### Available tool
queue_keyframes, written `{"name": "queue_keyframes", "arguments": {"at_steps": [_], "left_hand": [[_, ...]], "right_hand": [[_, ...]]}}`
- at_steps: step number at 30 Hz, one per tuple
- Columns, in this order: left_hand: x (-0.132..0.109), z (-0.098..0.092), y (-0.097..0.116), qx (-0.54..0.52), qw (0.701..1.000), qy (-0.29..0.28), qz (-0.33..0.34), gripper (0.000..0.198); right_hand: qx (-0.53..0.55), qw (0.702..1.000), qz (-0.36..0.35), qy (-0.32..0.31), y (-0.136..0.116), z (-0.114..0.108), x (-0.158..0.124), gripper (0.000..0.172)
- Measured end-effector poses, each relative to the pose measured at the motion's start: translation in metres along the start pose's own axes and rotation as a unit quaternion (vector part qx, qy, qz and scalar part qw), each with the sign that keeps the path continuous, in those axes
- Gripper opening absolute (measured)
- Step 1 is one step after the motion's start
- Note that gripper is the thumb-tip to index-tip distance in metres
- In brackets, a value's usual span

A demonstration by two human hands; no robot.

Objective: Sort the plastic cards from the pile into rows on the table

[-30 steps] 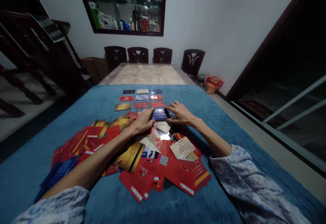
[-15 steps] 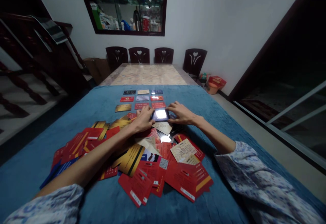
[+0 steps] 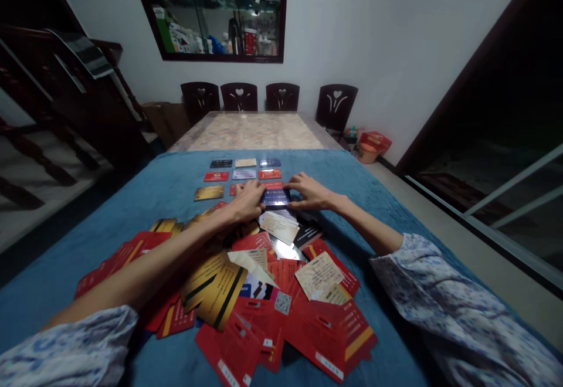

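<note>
we note left hand [image 3: 245,200] and right hand [image 3: 311,192] at frame centre, each grip pinched on one end of the dark blue card [image 3: 275,197]

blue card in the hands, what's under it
The blue card hides what's beneath. A red card shows at its far edge, a cream card at its near edge.
</note>
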State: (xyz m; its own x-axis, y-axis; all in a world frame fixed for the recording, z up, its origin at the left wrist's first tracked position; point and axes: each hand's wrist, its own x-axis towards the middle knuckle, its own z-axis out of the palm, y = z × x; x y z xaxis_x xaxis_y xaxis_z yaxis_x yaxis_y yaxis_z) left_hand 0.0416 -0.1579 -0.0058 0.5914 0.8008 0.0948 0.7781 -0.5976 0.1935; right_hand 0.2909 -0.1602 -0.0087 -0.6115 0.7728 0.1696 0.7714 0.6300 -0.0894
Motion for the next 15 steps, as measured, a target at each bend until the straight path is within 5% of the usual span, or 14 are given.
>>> {"name": "queue_keyframes", "arguments": {"at_steps": [15], "left_hand": [[0.046, -0.003, -0.022, 0.037, 0.999, 0.004, -0.009, 0.035]], "right_hand": [[-0.005, 1.000, 0.015, -0.013, 0.037, 0.001, 0.044, 0.056]]}}
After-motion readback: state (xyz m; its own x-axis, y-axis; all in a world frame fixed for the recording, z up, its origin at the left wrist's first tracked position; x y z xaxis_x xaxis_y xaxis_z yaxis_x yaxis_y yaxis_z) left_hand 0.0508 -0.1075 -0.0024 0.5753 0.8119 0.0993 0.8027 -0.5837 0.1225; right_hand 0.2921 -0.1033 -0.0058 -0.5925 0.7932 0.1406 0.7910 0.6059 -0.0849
